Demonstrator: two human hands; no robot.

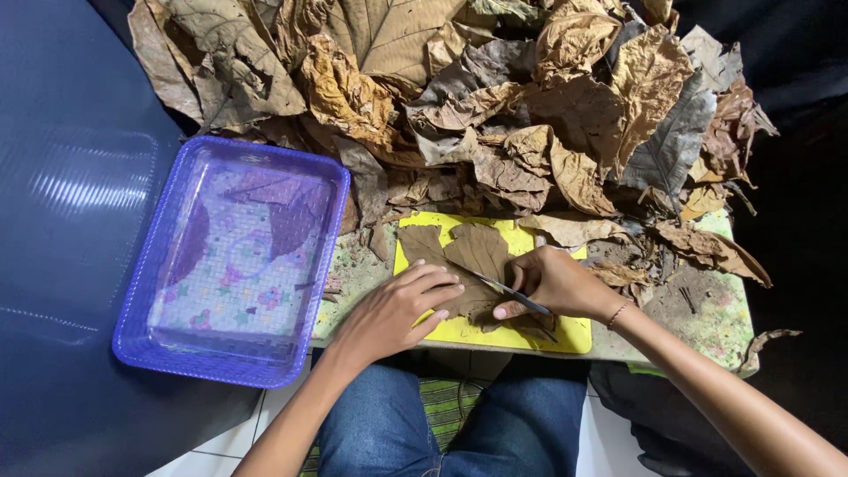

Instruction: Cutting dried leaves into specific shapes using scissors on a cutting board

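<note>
The left hand (397, 305) lies flat, fingers spread, pressing a brown leaf (468, 265) onto the yellow board (565, 334). The right hand (556, 283) pinches thin metal tweezers (503, 290), their long axis slanting up-left, tip pointing left over the leaf. Beyond lies 1 heap of dry leaves (495, 106).

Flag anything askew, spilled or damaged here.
Brown crumbs and leaf bits litter the green board beside the yellow mat. One curled leaf hangs off the board's right edge. The purple tray overhangs its left edge.
</note>
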